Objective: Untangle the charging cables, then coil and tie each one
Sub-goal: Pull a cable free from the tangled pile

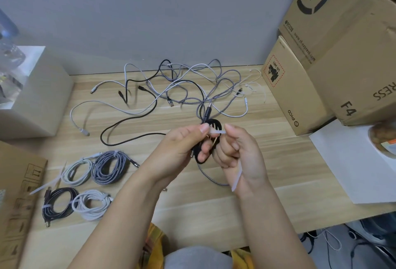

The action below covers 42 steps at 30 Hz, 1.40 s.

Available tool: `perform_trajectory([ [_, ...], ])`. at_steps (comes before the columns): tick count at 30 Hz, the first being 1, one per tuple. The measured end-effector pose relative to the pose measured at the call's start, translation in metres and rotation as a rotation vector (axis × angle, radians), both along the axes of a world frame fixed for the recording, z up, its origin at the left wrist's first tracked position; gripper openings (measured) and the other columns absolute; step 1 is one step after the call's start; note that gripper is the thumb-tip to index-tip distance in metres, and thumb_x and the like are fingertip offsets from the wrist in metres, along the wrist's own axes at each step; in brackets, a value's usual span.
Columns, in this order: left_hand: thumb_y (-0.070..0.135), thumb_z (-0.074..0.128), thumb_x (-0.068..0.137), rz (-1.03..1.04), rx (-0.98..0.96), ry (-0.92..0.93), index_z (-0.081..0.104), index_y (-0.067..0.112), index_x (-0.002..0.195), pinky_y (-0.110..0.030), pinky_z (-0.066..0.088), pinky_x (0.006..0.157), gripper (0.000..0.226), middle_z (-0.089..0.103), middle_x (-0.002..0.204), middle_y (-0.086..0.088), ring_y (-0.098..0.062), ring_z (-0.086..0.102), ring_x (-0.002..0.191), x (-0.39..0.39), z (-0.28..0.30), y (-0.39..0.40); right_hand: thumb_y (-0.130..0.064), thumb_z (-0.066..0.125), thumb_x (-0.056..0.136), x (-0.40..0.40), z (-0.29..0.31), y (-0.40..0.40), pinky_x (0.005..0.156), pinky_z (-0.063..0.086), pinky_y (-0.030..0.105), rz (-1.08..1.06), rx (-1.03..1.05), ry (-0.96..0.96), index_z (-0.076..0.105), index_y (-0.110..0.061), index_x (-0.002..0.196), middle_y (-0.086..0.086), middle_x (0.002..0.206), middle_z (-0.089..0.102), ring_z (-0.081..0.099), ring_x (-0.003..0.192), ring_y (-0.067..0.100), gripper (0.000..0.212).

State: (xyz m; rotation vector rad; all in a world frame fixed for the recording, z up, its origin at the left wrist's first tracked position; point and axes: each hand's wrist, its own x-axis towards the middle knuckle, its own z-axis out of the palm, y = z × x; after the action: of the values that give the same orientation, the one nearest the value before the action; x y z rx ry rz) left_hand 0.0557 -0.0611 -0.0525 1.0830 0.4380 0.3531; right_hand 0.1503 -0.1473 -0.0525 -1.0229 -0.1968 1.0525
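While I watch from the head camera, the left hand (pixel 182 146) grips a small black cable coil (pixel 211 127) above the wooden table (pixel 214 211), its fingers curled round the loops. The right hand (pixel 237 153) pinches a white zip tie (pixel 217 132) between thumb and forefinger just beside the coil; the tie's long tail (pixel 236 179) hangs down past the right wrist. A black strand runs from the coil back to the tangle of loose cables (pixel 182 84), which lies near the wall (pixel 150 11). Four tied coils sit at the table's left: a white coil (pixel 76 172), a grey braided coil (pixel 111 167), a dark coil (pixel 57 203) and a second white coil (pixel 92 204). Cardboard boxes (pixel 334 54) stand at the right.
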Motion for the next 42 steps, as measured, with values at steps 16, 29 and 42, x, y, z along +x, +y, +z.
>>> perform_trajectory([
  [16, 0.018, 0.045, 0.081, 0.053, 0.109, 0.05, 0.07, 0.011, 0.086, -0.016, 0.036, 0.055, 0.026, 0.047, 0.059, 0.002, -0.013, 0.04, 0.054, -0.016, -0.008, 0.016, -0.057, 0.071, 0.069, 0.009, 0.0, -0.009, 0.06, 0.039, 0.02, 0.256, 0.278, -0.087, 0.062, -0.019, 0.064, -0.006, 0.063, 0.049, 0.047, 0.057, 0.012, 0.039],
  [29, 0.02, 0.056, 0.074, -0.002, 0.265, 0.219, 0.071, 0.009, 0.093, -0.011, 0.036, 0.056, 0.026, 0.047, 0.056, 0.005, -0.006, 0.041, 0.053, -0.018, 0.003, 0.012, -0.024, 0.068, 0.065, 0.015, 0.008, -0.016, 0.078, 0.046, 0.058, 0.017, 0.091, -0.488, 0.064, -0.022, 0.055, -0.008, 0.044, 0.05, 0.05, 0.045, 0.01, 0.011],
  [42, 0.028, 0.059, 0.071, -0.07, 0.408, 0.323, 0.071, 0.023, 0.086, -0.012, 0.036, 0.058, 0.019, 0.05, 0.056, 0.012, -0.004, 0.042, 0.057, -0.023, 0.009, 0.013, -0.025, 0.068, 0.054, 0.021, 0.008, -0.018, 0.067, 0.043, 0.069, 0.036, -0.045, -0.662, 0.059, -0.022, 0.048, -0.002, 0.045, 0.045, 0.039, 0.05, 0.021, 0.011],
])
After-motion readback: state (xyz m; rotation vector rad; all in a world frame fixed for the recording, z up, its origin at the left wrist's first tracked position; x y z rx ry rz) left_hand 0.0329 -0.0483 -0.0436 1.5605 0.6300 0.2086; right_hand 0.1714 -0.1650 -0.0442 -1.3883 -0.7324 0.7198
